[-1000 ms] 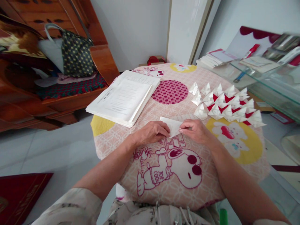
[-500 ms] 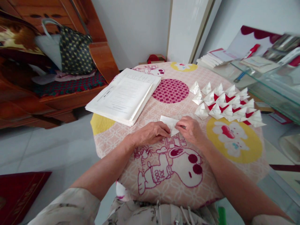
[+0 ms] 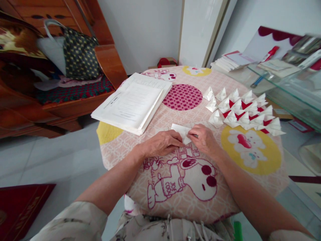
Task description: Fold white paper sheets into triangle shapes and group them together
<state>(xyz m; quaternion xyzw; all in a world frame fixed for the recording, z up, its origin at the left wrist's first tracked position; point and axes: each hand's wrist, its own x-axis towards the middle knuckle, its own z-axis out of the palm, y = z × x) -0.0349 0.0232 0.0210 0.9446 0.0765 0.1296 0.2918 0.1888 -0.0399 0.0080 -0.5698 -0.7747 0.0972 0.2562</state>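
A small piece of folded white paper (image 3: 181, 129) lies on the patterned tablecloth between my two hands. My left hand (image 3: 164, 142) presses its closed fingers on the paper's left and lower side. On the right, my right hand (image 3: 203, 138) pinches the paper's edge between thumb and fingers. The paper's lower part narrows toward a point, and both hands partly cover it. Several folded paper pieces (image 3: 236, 108) with pointed tips stand in rows at the right of the table, with red parts showing between some of them.
A stack of printed sheets (image 3: 130, 103) lies at the left of the round table, on its tablecloth (image 3: 152, 122). A glass shelf (image 3: 288, 87) holding a red marker and papers adjoins on the right. Beyond the left side stands a wooden bench (image 3: 105, 63) with a dotted bag (image 3: 79, 53).
The fingers of my left hand have shifted slightly to the right on the paper. My right hand keeps almost the same place.
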